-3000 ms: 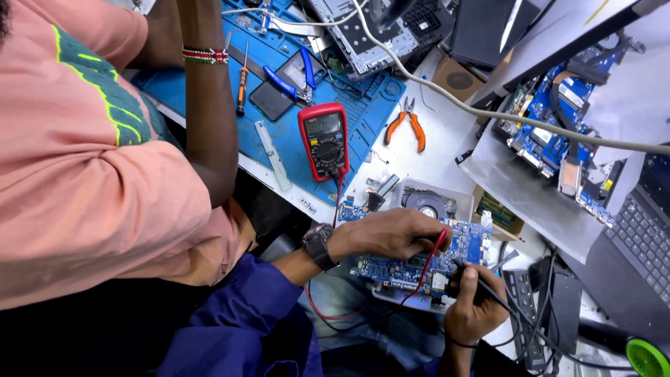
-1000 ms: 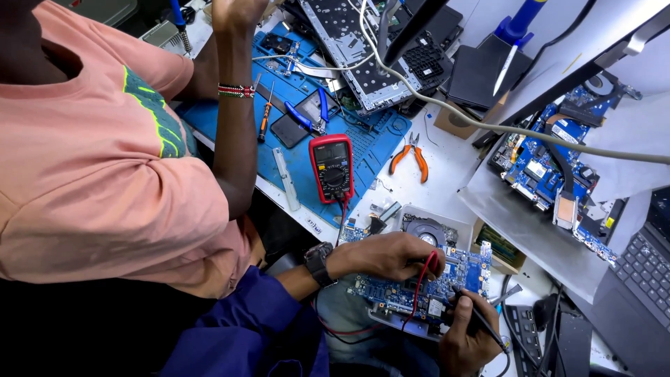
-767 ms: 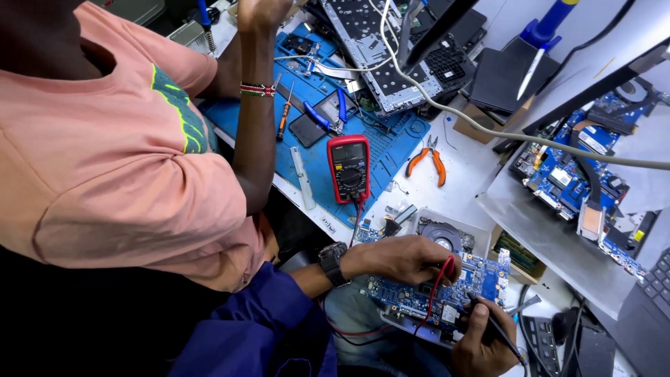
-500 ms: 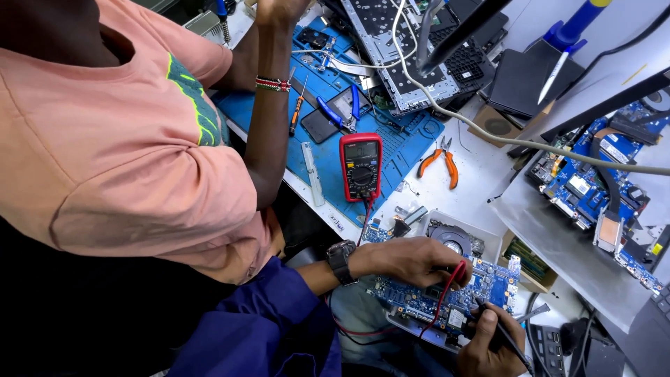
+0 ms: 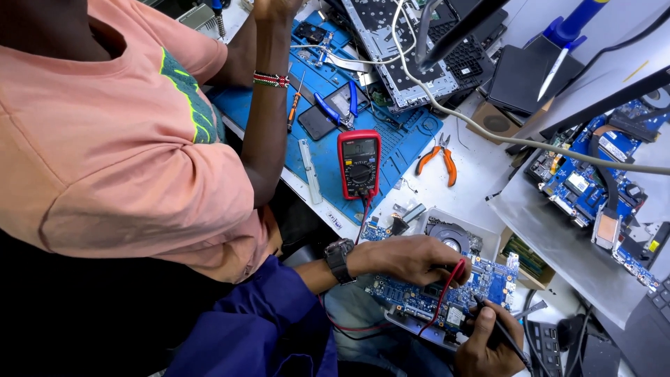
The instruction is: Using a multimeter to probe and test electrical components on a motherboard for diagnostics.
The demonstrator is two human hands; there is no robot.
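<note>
Lower centre: left hand (image 5: 412,257) closed on red probe (image 5: 450,283) over blue circuit board (image 5: 447,297); right hand (image 5: 492,342) gripping black probe (image 5: 506,335), lower right. Multimeter (image 5: 359,163) above.

Circuit board (image 5: 447,297) at bottom centre under left hand (image 5: 412,257), right hand (image 5: 492,342) at its near edge, multimeter (image 5: 359,163) on mat (image 5: 328,150) behind, pliers (image 5: 438,157) right of multimeter, co-worker's arm (image 5: 269,105) to the left

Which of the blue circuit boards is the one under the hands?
The blue circuit board at bottom centre, beneath the left hand and right hand; the other board lies untouched on the grey tray at right.
</note>
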